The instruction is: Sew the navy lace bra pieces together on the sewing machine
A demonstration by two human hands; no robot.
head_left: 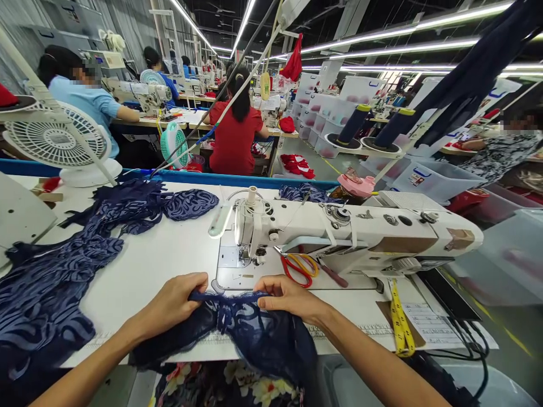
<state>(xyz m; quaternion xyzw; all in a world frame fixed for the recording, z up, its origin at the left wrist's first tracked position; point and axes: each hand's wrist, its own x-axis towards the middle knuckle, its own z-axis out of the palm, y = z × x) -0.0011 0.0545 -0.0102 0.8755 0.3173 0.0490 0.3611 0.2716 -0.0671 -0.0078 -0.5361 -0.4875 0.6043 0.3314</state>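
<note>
My left hand (176, 302) and my right hand (288, 297) both pinch the top edge of a navy lace piece (258, 336) at the near edge of the white table (169, 260). The fabric hangs down over the table edge toward my lap. Just beyond my hands stands a white sewing machine (360, 234), its needle area (250, 254) a short way in front of the stretched edge. Red-and-yellow scissors (299, 265) lie under the machine arm, right of the needle.
A heap of navy lace pieces (63, 271) covers the table's left side. A white fan (57, 141) stands at back left. A yellow measuring tape (399, 319) hangs at right. Thread cones (354, 124) rise behind the machine. Other workers (235, 130) sit at tables beyond. Plastic bins (428, 178) at right.
</note>
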